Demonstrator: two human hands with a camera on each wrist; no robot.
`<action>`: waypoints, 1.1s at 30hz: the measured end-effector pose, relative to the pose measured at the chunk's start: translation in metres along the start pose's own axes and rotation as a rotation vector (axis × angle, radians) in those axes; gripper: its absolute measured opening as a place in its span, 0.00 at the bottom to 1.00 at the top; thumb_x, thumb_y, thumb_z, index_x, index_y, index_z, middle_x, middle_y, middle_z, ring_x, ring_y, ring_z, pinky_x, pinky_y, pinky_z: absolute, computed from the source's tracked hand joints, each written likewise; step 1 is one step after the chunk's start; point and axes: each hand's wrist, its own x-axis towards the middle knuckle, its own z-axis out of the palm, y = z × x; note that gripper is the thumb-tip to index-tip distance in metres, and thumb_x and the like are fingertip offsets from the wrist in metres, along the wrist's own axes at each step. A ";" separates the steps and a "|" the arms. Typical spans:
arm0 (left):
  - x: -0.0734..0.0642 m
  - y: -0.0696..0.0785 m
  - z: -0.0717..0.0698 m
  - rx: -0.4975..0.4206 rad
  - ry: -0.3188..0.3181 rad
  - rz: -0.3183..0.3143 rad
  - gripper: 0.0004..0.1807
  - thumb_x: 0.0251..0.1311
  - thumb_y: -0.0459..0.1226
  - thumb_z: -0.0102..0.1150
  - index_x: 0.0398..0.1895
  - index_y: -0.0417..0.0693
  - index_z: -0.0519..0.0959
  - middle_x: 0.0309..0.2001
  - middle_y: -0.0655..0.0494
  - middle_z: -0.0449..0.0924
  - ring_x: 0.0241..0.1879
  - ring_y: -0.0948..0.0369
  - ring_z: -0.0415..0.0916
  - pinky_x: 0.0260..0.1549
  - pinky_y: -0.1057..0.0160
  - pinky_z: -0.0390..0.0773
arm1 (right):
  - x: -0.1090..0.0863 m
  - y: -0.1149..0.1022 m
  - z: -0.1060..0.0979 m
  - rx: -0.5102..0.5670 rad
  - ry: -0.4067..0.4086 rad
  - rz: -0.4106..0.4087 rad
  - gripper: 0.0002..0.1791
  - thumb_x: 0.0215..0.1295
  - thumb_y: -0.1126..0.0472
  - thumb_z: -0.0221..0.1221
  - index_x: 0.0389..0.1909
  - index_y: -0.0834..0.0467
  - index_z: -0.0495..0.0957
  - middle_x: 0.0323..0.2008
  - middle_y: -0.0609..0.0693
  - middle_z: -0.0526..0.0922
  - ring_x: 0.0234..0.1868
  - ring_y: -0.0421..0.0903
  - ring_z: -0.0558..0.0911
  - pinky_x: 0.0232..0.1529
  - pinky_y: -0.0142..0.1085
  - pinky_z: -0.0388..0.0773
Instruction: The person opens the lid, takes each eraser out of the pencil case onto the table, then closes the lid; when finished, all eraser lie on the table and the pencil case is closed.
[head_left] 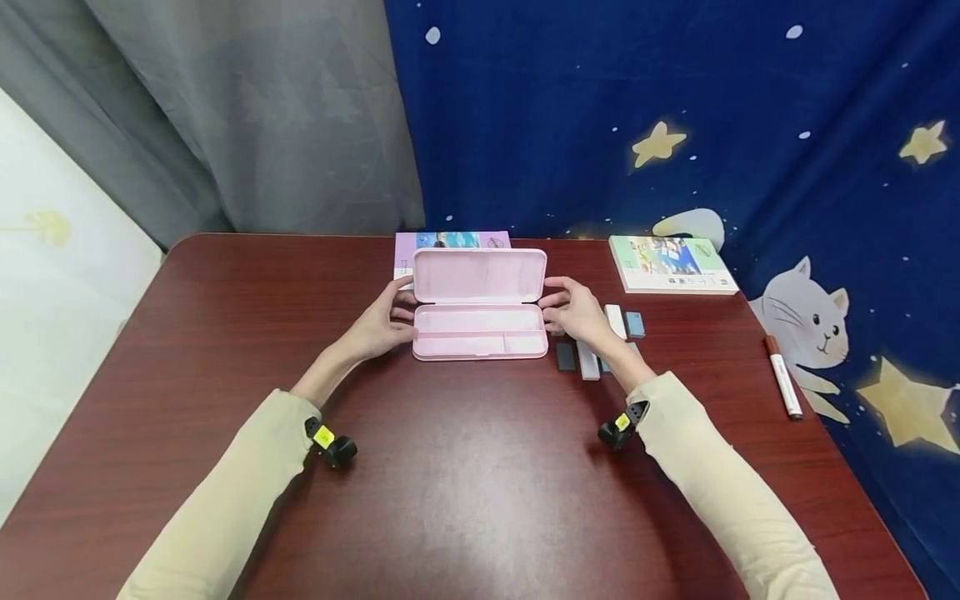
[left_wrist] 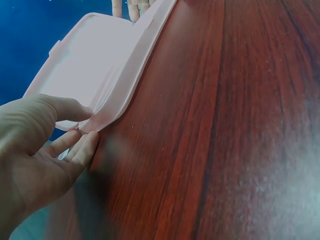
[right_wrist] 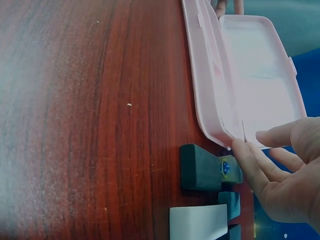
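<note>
An open pink pencil case (head_left: 480,333) lies on the table with its hinged lid raised at the back. Its divided tray holds nothing that I can see. My left hand (head_left: 384,323) is at the case's left end, thumb and fingertips touching or close to the corner by the hinge. At the right end, fingertips of my right hand (head_left: 576,313) touch the case's corner, the thumb near the lid. The fingers of both hands are spread and only loosely bent. Beside the right hand lie several small blocks, among them a dark block (right_wrist: 201,167) and a white block (right_wrist: 197,222).
Behind the case lies a purple-covered book (head_left: 405,250), partly hidden by the lid. A green-covered book (head_left: 671,265) is at the back right. A marker (head_left: 783,379) with a brown cap lies near the right table edge. Curtains (head_left: 525,117) hang behind the table.
</note>
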 end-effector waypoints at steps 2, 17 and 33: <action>-0.001 0.000 -0.001 0.001 -0.024 0.008 0.50 0.48 0.16 0.59 0.74 0.38 0.45 0.57 0.29 0.62 0.51 0.38 0.69 0.50 0.52 0.77 | 0.000 0.001 0.000 -0.019 -0.004 -0.004 0.31 0.64 0.73 0.58 0.68 0.59 0.63 0.46 0.62 0.80 0.41 0.54 0.83 0.37 0.40 0.83; -0.005 0.000 -0.002 0.018 -0.045 0.049 0.48 0.49 0.17 0.63 0.70 0.38 0.48 0.60 0.30 0.60 0.53 0.37 0.69 0.52 0.43 0.74 | -0.006 0.003 -0.005 0.018 -0.042 -0.059 0.26 0.65 0.73 0.53 0.63 0.60 0.61 0.49 0.65 0.77 0.45 0.57 0.80 0.40 0.41 0.83; -0.019 0.002 0.004 0.384 0.032 0.239 0.26 0.51 0.20 0.65 0.54 0.32 0.68 0.58 0.37 0.69 0.54 0.47 0.74 0.49 0.53 0.78 | -0.033 0.008 0.005 -0.263 -0.057 -0.275 0.22 0.69 0.52 0.58 0.58 0.60 0.73 0.64 0.61 0.63 0.56 0.57 0.72 0.59 0.51 0.68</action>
